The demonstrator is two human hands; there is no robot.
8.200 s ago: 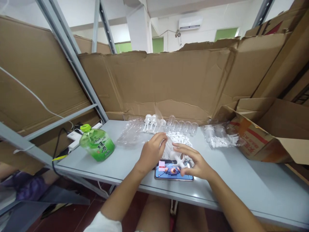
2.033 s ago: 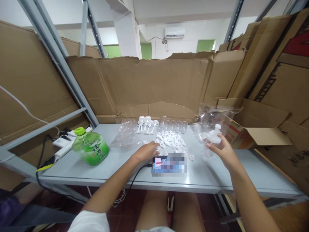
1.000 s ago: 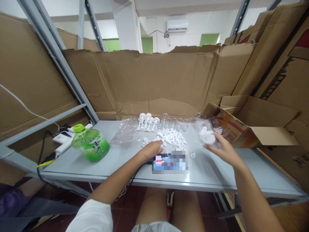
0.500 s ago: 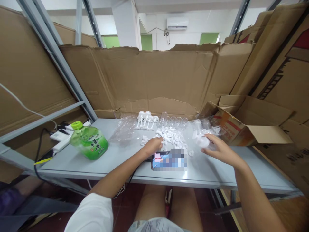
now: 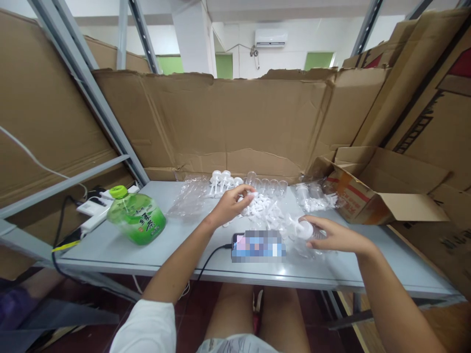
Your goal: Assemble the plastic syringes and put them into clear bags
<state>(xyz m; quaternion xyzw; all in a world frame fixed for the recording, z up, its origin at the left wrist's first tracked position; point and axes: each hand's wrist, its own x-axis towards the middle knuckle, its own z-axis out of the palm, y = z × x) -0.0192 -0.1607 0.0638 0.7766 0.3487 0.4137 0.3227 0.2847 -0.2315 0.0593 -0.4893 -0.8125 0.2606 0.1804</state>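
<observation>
My left hand (image 5: 232, 202) is above the back of a pile of small white plastic pieces (image 5: 263, 208). Its fingertips are pinched on what looks like one small white plastic piece (image 5: 253, 193). My right hand (image 5: 336, 234) is closed around a clear ribbed plastic bottle (image 5: 317, 233), tilted so that its white top (image 5: 304, 229) points left. Clear plastic film (image 5: 308, 251) lies around and under this bottle. White pump heads (image 5: 221, 177) with stems stand behind my left hand, beside a row of clear bottles (image 5: 274, 186).
A phone (image 5: 257, 246) with a cable lies in front of the pile. At left are a green drink bottle (image 5: 138, 215) and a power strip (image 5: 93, 218). Crumpled clear bags (image 5: 189, 196) lie at the back. An open cardboard box (image 5: 362, 193) stands at right; a cardboard wall (image 5: 235, 117) rises behind.
My left hand has moved back and up from the pile's near left side. My right hand has brought the bottle slightly nearer and left, and clear film now spreads below it.
</observation>
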